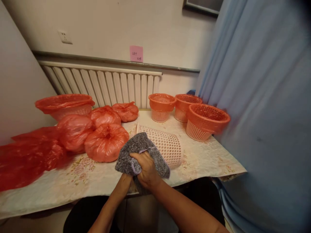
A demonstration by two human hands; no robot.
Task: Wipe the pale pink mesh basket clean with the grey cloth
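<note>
A grey speckled cloth (131, 147) with a purple edge is bunched over the near table edge. My right hand (147, 168) is closed on it from above, with fingers curled into the folds. Below the cloth, my left hand (126, 178) reaches up from underneath; its fingers are hidden by the fabric. Just behind the cloth, a pale pink perforated plastic basket (167, 144) lies on its side. The cloth overlaps its near side; whether they touch I cannot tell.
Several tied red plastic bags (107, 142) sit left of centre, beside loose red bags (34, 155). A red-lined basket (64, 106) stands behind them. Three more lined baskets (199, 131) stand at the back right. A blue curtain (255, 97) hangs along the right side of the table (209, 161).
</note>
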